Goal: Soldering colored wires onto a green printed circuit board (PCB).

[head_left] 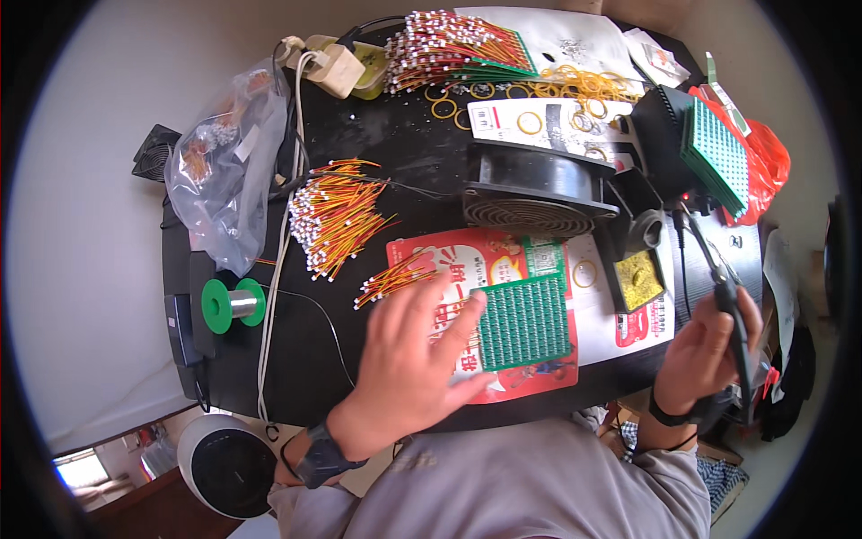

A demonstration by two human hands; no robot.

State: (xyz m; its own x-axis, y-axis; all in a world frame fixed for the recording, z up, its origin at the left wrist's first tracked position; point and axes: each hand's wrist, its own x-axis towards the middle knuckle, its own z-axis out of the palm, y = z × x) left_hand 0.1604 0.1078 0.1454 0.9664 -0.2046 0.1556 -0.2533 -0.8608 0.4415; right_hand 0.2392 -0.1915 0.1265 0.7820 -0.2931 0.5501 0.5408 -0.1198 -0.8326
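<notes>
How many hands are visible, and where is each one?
2: left hand beside the green board; right hand at the right, holding a black-handled tool.

Green, densely gridded circuit board [525, 325] flat on red sheet [516, 387], black-handled tool [741, 346] aslant to its right

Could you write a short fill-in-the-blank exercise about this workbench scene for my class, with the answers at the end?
1. The left hand is next to a circuit-board panel coloured ____.
2. The right hand holds a tool whose handle is ____.
3. The sponge is ____ in colour.
4. The plastic bag at the left is see-through, while the bag at the right is ____.

Missing words: green; black; yellow; red.
</notes>
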